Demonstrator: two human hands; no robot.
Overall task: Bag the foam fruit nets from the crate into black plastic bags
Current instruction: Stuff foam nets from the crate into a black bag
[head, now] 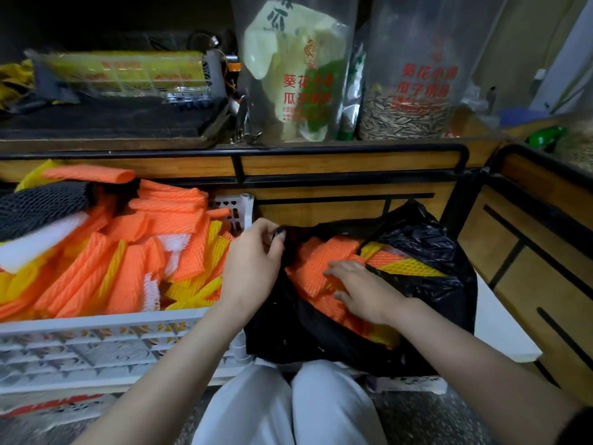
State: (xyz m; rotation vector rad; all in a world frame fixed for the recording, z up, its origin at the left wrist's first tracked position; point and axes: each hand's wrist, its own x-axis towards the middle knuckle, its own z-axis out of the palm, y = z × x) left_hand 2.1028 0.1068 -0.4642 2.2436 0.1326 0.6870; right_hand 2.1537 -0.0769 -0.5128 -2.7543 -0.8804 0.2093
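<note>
The left fingers (268, 229) pinch the rim of the bag (426, 245) and hold its mouth open. The right fingers (340, 270) lie flat and loose on the nets (321, 255) inside the bag, gripping nothing. To do this well, press the nets down softly and pull the rim wide. Many more nets fill the crate (96, 326), just left of the bag.

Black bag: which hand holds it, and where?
The left hand pinches the black bag by its rim; the right hand rests on the orange nets inside, gripping nothing.
</note>
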